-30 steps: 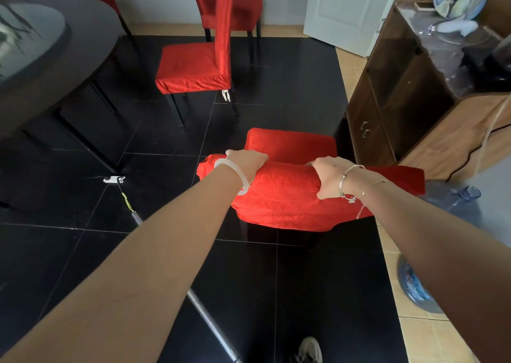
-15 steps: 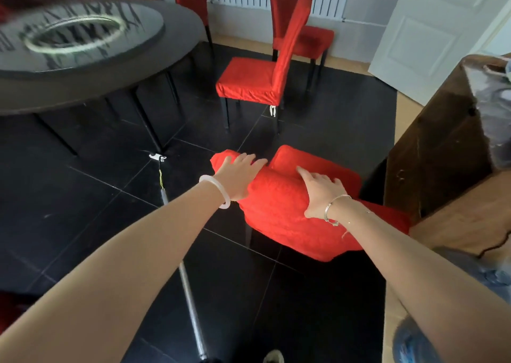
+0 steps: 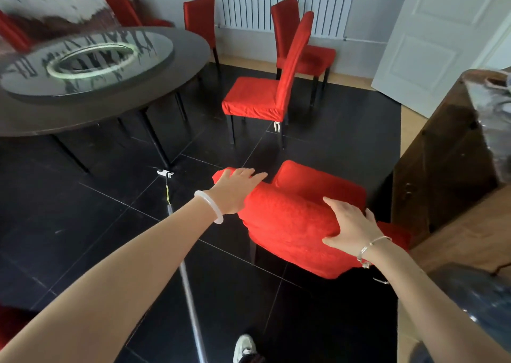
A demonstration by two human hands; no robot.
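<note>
Chair back in red fabric [image 3: 287,218] is touched by left hand [image 3: 235,192] and right hand [image 3: 349,228], both uncurled; glossy black floor tiles [image 3: 96,224] are seen below, round dark table [image 3: 189,65] beyond the left hand

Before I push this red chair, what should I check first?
1. Left hand grip on the red chair: lies flat on the backrest corner, not ok.
2. Right hand grip: laid over the top edge, fingers fairly straight, not ok.
3. Metal pole on the floor: lies just left of the chair, not ok.
4. Wooden cabinet clearance: close on the right, cannot tell.
5. Chair ahead: open floor between, ok.
</note>
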